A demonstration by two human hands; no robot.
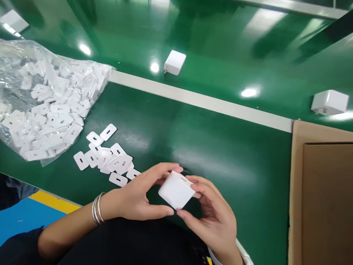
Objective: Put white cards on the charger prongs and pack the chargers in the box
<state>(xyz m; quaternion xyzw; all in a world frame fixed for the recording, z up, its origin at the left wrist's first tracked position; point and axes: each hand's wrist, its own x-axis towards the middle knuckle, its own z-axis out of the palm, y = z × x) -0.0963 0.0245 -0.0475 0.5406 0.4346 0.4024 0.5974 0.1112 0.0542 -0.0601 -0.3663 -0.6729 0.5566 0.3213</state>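
Observation:
A white power adapter (176, 190) is between my two hands above the green table, its slotted end facing up and to the right. My left hand (140, 197) grips its left side, with fingers behind the top edge and the thumb by the bottom corner. On the other side, my right hand (212, 211) closes on it with fingertips at the right edge and the thumb below. Left of my left hand lies a loose pile of white slotted cover plates (121, 163), some overlapping. The underside of the adapter is hidden.
A clear plastic bag (60, 106) full of similar plates lies at the left. Beyond a pale strip (204, 99), more adapters stand on a shiny green surface: one in the middle (175, 62), another at the right (330, 102). A cardboard box (298, 184) borders the right side.

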